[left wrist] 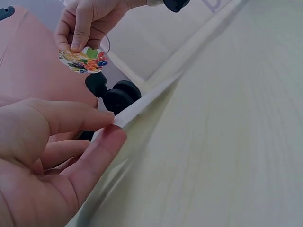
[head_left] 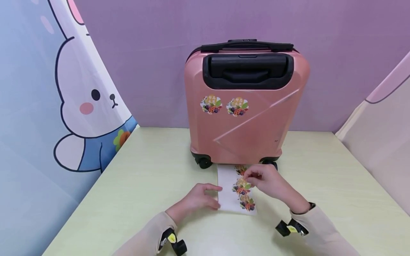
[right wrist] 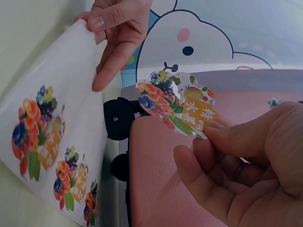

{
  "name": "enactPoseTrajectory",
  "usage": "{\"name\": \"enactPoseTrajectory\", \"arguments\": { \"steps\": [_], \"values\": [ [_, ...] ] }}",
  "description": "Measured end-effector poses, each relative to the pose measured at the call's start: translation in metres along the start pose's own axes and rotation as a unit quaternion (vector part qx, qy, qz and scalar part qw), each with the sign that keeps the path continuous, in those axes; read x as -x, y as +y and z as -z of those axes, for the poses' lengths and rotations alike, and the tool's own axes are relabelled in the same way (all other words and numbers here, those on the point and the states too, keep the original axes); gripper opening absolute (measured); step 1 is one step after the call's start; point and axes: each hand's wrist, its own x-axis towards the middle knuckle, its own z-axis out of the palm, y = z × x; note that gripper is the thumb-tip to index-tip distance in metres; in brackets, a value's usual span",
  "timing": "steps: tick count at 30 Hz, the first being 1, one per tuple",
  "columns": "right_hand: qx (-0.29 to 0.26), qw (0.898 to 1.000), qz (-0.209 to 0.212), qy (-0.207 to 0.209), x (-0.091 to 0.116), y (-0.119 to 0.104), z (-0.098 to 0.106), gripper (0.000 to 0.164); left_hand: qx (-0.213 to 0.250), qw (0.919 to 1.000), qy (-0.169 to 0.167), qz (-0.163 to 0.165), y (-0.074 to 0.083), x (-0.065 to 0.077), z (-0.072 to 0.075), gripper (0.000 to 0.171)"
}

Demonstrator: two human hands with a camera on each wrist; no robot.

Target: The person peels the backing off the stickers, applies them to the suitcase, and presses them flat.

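Observation:
My left hand pinches the left edge of a white sticker sheet between finger and thumb, with the sheet tilted up off the table in the right wrist view. Several fruit stickers lie along the sheet's other side. My right hand pinches a loose fruit sticker by its edge, held above the sheet and apart from it. Behind stands a pink suitcase, upright, with two matching round fruit stickers side by side on its upper left front.
The suitcase stands on black wheels at the back of the pale table. A purple backdrop hangs behind it, and a panel with a cartoon rabbit borders the left side. Each wrist carries a small black camera.

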Motion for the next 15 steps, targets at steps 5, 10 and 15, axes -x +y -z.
{"name": "enactPoseTrajectory", "arguments": {
  "steps": [5,10,15],
  "values": [
    [-0.005,1.000,-0.005,-0.002,-0.0003,0.0005,0.0007,0.017,-0.017,0.9993,-0.001,0.033,-0.0007,0.0011,0.0007,0.050],
    [-0.006,1.000,-0.009,-0.005,-0.0016,-0.0002,0.0027,0.016,-0.029,0.9975,-0.037,0.053,0.0032,0.0045,0.0046,0.044],
    [-0.008,1.000,-0.014,-0.010,-0.0025,-0.0007,0.0041,0.014,-0.040,0.9943,-0.080,0.057,0.0061,0.0067,0.0099,0.035]
  ]
}}
